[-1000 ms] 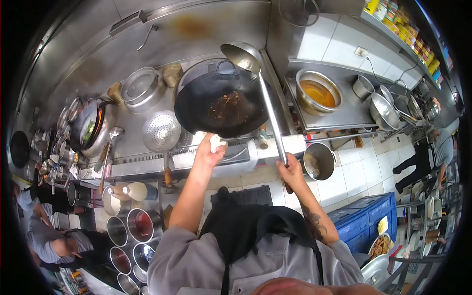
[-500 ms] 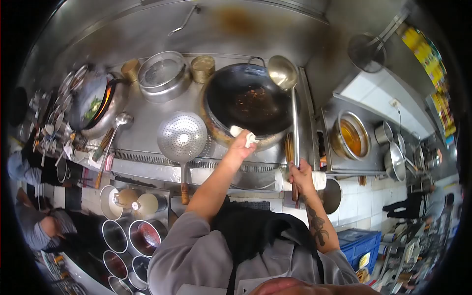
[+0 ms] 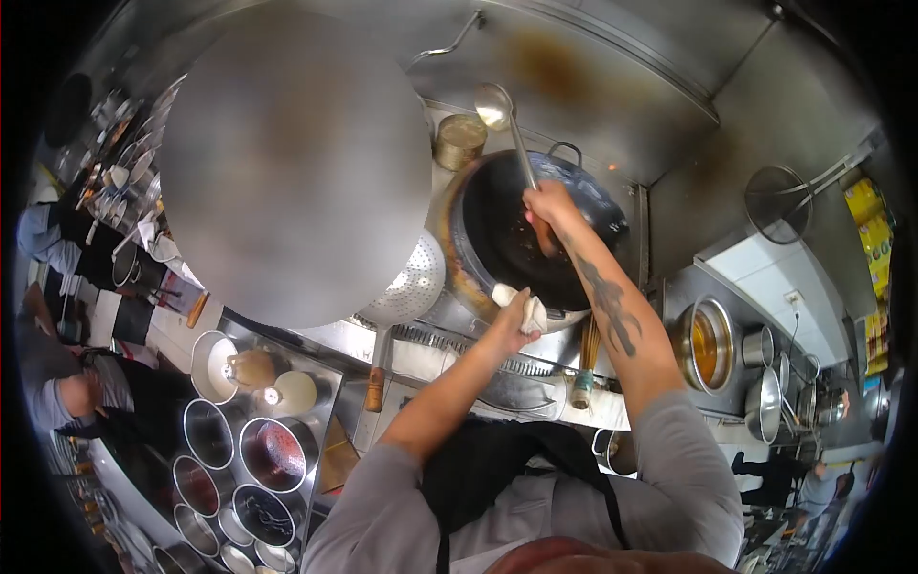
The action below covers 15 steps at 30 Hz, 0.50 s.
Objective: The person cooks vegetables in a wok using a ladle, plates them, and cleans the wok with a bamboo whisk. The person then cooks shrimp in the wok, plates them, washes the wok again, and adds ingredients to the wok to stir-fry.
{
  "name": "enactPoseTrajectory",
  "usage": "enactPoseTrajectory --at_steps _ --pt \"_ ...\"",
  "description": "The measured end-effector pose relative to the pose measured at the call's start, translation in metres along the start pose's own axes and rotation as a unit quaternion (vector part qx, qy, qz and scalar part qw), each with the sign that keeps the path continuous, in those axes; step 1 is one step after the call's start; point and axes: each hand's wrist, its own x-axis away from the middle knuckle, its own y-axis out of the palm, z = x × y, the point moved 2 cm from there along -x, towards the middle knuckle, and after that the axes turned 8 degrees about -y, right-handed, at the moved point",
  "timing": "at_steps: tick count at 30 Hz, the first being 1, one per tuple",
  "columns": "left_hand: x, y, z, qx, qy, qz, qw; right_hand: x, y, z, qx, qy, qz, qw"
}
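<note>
Head view: ladle (image 3: 519,145) slants near-right to far-left above the wok (image 3: 492,230), bowl (image 3: 494,105) beyond the right hand (image 3: 552,205), whose fingers wrap the handle (image 3: 545,237); left hand (image 3: 513,322) grips cloth (image 3: 506,294) at the wok's near side

Yellow packets (image 3: 861,203) — print blurred, nothing readable

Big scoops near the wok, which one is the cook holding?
The ladle with the solid bowl, gripped in the right hand; the hole-dotted skimmer left of the wok has no hand on it.
</note>
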Motion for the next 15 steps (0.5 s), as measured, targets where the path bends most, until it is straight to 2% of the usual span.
enactPoseTrajectory --at_steps 2,5,6,8,9,12,13,15 --pt "0.049 -0.004 -0.003 -0.060 0.050 0.063 0.995 -0.050 0.032 0.011 0.101 -0.009 -0.011 0.995" --pt "0.062 -0.059 -0.021 -0.162 0.095 0.056 0.981 -0.096 0.069 -0.003 0.137 0.064 -0.053 0.987" --pt "0.070 -0.081 -0.022 -0.205 0.107 0.064 0.971 -0.109 0.079 -0.004 0.006 0.098 -0.082 0.992" --pt "0.091 -0.110 -0.021 -0.243 0.123 0.076 0.959 -0.126 0.090 0.001 -0.249 0.167 -0.133 0.945" --pt "0.105 -0.120 -0.019 -0.239 0.131 0.081 0.959 -0.132 0.095 0.002 -0.300 0.152 -0.088 0.938" --pt "0.124 -0.156 -0.023 -0.257 0.209 0.106 0.938 -0.144 0.083 -0.011 -0.184 0.178 -0.123 0.959" --pt "0.128 -0.167 -0.025 -0.270 0.242 0.114 0.925 -0.148 0.072 -0.018 0.014 0.166 -0.173 0.971" --pt "0.136 -0.182 -0.021 -0.340 0.272 0.165 0.885 -0.100 0.066 -0.073 0.183 0.080 -0.112 0.973"
